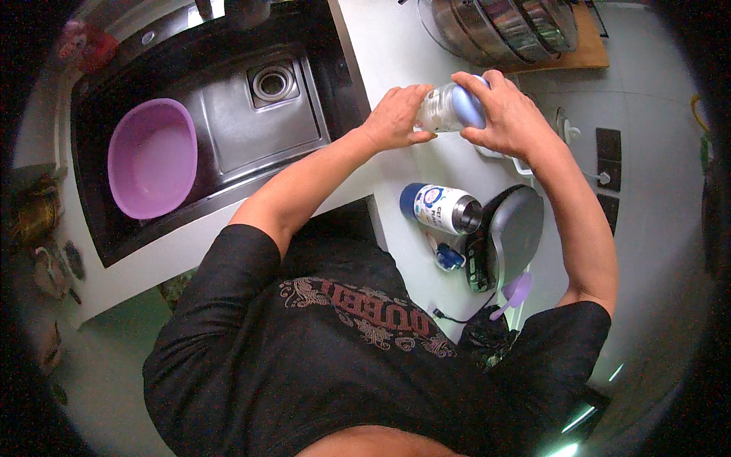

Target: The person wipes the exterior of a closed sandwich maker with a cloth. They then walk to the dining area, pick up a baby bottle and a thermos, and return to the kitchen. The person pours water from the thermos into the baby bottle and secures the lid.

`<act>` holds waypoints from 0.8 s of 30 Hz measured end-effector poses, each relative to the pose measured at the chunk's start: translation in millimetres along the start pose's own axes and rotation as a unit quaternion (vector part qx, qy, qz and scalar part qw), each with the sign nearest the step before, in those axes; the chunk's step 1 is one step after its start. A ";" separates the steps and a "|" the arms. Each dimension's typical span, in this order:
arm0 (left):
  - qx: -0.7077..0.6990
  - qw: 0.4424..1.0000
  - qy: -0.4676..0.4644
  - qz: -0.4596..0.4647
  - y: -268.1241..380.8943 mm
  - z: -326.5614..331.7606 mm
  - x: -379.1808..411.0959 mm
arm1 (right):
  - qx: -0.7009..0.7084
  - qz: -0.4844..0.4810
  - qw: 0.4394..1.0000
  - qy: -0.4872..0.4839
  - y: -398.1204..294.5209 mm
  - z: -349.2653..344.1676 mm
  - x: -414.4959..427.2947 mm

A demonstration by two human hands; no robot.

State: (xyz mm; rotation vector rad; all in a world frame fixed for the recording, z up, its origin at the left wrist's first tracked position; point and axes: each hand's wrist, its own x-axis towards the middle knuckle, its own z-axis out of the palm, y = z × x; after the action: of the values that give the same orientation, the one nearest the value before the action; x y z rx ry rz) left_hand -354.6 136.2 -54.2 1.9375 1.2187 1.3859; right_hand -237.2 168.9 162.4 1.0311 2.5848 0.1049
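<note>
Both my hands hold a clear patterned bottle above the white counter, tilted onto its side. My left hand grips the clear body at its left end. Around the light-blue cap at the other end, the fingers of my right hand are closed. Whether the cap is loose or fastened, I cannot tell. Below the bottle, nearer my body, an uncapped blue-and-white tumbler with a steel mouth stands on the counter. Beside it is a small dark-blue lid-like piece.
A black sink on the left holds a purple basin. Stacked metal pots sit on a wooden board at the back right. A grey-and-black appliance, a purple scoop and a cable lie near the wall sockets.
</note>
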 end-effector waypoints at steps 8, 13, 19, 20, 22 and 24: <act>0.001 1.000 0.004 -0.001 -1.3 2.2 -2.3 | -0.011 0.052 0.998 -0.031 -6.1 -5.5 6.4; 0.011 1.000 0.022 0.015 -4.6 3.8 -3.5 | -0.028 0.127 0.988 -0.081 -7.4 -3.8 24.7; 0.023 1.000 0.020 0.006 -4.6 3.2 -2.6 | 0.106 0.290 0.914 -0.262 -13.5 -23.5 50.6; 0.017 1.000 0.012 -0.005 -5.5 2.3 -2.9 | 0.133 0.291 0.905 -0.280 -21.6 -36.2 48.4; -0.004 1.000 -0.008 -0.020 -1.1 2.8 -1.3 | 0.048 0.254 0.954 -0.151 -2.0 -19.3 38.7; -0.007 1.000 -0.003 -0.017 1.2 0.3 -1.2 | 0.030 0.216 0.967 -0.128 -4.2 -31.1 30.8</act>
State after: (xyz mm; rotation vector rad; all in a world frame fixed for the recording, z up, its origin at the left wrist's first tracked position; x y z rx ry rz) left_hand -353.9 134.6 -53.9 1.9012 1.2299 1.3683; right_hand -271.5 188.6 181.5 1.5105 2.1117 0.0011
